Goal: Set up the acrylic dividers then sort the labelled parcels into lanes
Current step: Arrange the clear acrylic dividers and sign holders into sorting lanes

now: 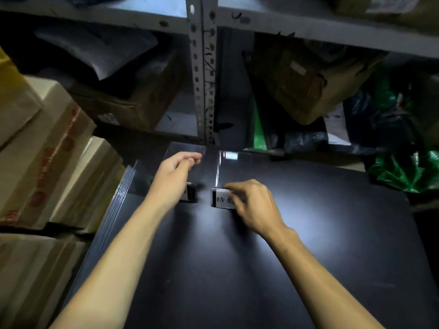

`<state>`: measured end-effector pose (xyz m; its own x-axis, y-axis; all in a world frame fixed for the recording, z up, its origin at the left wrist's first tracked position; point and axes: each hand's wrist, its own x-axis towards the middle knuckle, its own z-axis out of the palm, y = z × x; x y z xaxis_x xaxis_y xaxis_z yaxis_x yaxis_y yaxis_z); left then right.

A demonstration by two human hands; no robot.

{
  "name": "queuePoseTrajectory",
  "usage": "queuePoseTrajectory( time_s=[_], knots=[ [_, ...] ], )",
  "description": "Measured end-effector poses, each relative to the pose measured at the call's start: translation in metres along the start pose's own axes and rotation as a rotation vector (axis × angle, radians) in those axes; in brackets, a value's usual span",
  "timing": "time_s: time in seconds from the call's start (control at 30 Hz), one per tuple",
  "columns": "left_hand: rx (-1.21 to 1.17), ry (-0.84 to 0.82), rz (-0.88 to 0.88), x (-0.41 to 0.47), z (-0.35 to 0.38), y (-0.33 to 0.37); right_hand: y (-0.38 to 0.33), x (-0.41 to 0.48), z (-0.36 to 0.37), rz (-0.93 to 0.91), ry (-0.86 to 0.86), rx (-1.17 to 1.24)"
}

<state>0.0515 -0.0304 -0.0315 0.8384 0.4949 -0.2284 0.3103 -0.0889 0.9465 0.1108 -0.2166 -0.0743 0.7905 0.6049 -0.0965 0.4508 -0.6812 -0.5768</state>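
A clear acrylic divider (209,167) stands upright on the black table (308,233), running away from me toward the shelf post. My left hand (174,176) pinches its top edge near the far end. A white lane label (222,198) with black characters stands at the divider's near right side, and my right hand (251,205) grips it with curled fingers. A second label (191,192) stands to the divider's left, partly hidden behind my left wrist. A stack of further acrylic sheets (118,198) leans along the table's left edge.
Cardboard boxes (52,162) are stacked at the left, close to the table. A grey metal shelf post (203,79) rises behind the table, with boxes and grey bags on the shelves. Green and black plastic bags (399,143) pile up at the right rear.
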Motion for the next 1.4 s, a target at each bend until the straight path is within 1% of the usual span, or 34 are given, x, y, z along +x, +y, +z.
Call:
queuePoseTrajectory(
  time_s=[0.17,0.3,0.4,0.47,0.57,0.63,0.67,0.73,0.8,0.87,1.03,1.13,1.2,1.23,1.3,1.33,1.4],
  knots=[
    [-0.117,0.052,-0.008,0.001,-0.004,-0.002,0.002,0.008,0.013,-0.008,0.003,0.019],
    [-0.113,0.065,-0.011,-0.004,-0.006,0.001,-0.005,0.008,0.011,0.036,-0.017,0.038],
    [-0.120,0.055,-0.012,-0.008,-0.015,0.009,-0.020,0.006,0.005,-0.017,0.054,0.058],
    [-0.121,0.056,-0.009,-0.012,-0.022,0.015,-0.038,0.010,0.000,-0.055,0.068,0.079],
    [-0.122,0.033,0.046,-0.021,-0.034,0.024,-0.067,0.024,0.001,-0.112,0.022,0.067],
    [-0.132,0.036,0.099,-0.027,-0.044,0.027,-0.086,0.033,0.007,-0.141,-0.035,0.003],
    [-0.121,0.042,0.130,-0.031,-0.054,0.031,-0.097,0.036,0.011,-0.141,-0.072,-0.042],
    [-0.080,0.023,0.161,-0.033,-0.057,0.035,-0.099,0.039,0.017,-0.085,-0.119,-0.111],
    [-0.012,0.016,0.184,-0.037,-0.061,0.035,-0.100,0.041,0.023,-0.044,-0.091,-0.119],
    [0.056,0.008,0.186,-0.041,-0.065,0.031,-0.100,0.041,0.029,-0.040,-0.040,-0.077],
    [0.032,0.027,0.146,-0.053,-0.070,0.023,-0.104,0.043,0.037,-0.075,-0.109,-0.124],
    [0.063,0.017,0.150,-0.057,-0.073,0.022,-0.108,0.041,0.031,-0.106,-0.043,-0.109],
    [0.110,0.002,0.157,-0.058,-0.076,0.022,-0.114,0.036,0.022,-0.154,0.028,-0.029],
    [0.159,-0.012,0.161,-0.059,-0.076,0.022,-0.117,0.032,0.014,-0.188,0.069,0.017],
    [0.332,-0.030,0.160,-0.059,-0.073,0.025,-0.121,0.027,-0.004,-0.255,0.129,0.080],
    [0.395,-0.011,0.153,-0.060,-0.070,0.028,-0.122,0.025,-0.015,-0.268,0.150,0.098],
    [0.398,0.067,0.174,-0.061,-0.065,0.038,-0.123,0.022,-0.039,-0.254,0.189,0.147]
  ],
)
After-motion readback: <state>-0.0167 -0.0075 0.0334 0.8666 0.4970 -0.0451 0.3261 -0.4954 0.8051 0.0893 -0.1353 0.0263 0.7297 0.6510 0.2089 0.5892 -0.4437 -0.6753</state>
